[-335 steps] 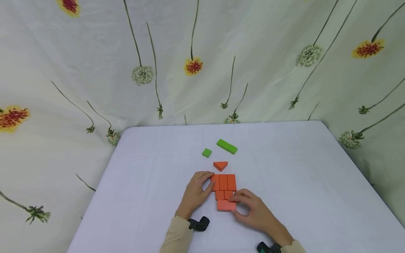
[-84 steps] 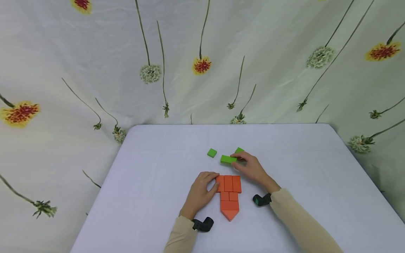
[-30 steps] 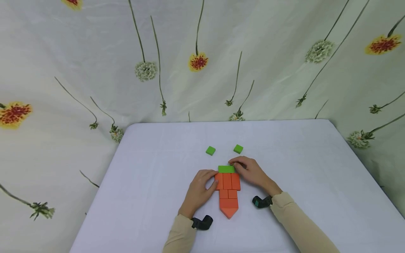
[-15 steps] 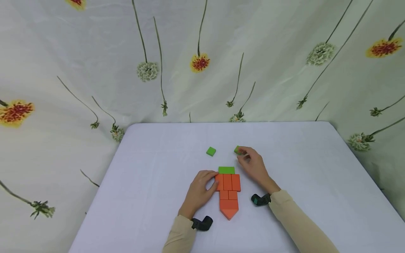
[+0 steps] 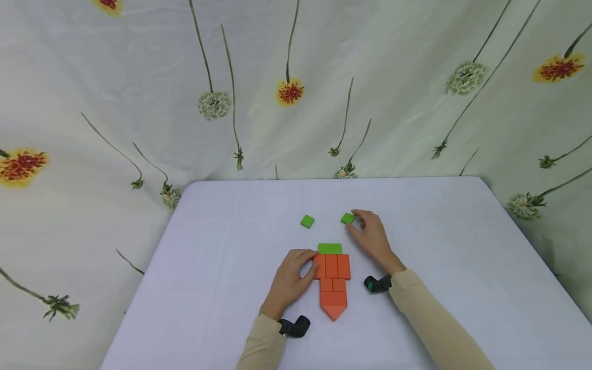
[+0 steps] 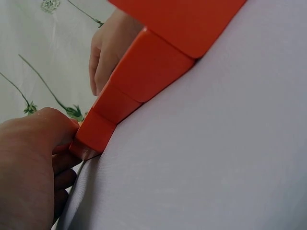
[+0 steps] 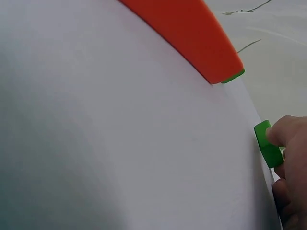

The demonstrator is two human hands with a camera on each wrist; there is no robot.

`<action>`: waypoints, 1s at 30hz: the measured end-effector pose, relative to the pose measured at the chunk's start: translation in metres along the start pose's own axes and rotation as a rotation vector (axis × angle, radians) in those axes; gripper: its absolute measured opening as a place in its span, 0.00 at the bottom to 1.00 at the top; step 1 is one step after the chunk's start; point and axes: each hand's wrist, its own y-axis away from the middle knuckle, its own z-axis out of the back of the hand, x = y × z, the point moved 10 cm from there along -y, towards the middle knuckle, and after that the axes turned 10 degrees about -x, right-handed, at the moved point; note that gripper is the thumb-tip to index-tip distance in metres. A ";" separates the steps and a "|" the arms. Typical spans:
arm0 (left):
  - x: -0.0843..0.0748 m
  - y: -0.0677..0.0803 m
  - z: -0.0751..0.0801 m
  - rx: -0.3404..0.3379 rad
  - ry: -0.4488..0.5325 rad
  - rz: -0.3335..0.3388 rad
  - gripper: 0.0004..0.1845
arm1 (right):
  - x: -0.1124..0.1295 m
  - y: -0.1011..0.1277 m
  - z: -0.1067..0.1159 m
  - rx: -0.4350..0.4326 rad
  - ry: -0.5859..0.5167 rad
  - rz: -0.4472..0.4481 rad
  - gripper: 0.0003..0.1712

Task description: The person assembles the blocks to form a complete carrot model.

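Now right hand (image 5: 372, 237) pinches small green square (image 5: 348, 218); left hand (image 5: 290, 280), fingers curled, steadies orange blocks (image 5: 332, 266).

The blocks (image 5: 332, 280) were orange, the far ones (image 5: 330, 248) green; the table (image 5: 222, 257) was white, and the curtain (image 5: 139, 103) cream with flowers.

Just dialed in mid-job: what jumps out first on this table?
An orange block figure lies flat at the near middle of the white table, pointing toward the person, with a green rectangular block capping its far end. The left hand touches the figure's left edge, while the right hand pinches a small green square block farther back. Another green square lies loose to its left.
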 end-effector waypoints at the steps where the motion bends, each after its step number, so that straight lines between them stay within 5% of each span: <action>1: 0.000 0.000 0.000 -0.002 0.000 -0.001 0.17 | -0.001 0.000 0.000 0.002 0.003 -0.004 0.23; 12: 0.000 0.001 0.001 -0.010 0.006 -0.004 0.17 | -0.006 0.005 0.003 0.002 -0.062 -0.058 0.19; 30: 0.002 0.001 -0.002 0.014 0.005 0.022 0.18 | 0.008 0.028 0.010 0.034 -0.122 0.038 0.17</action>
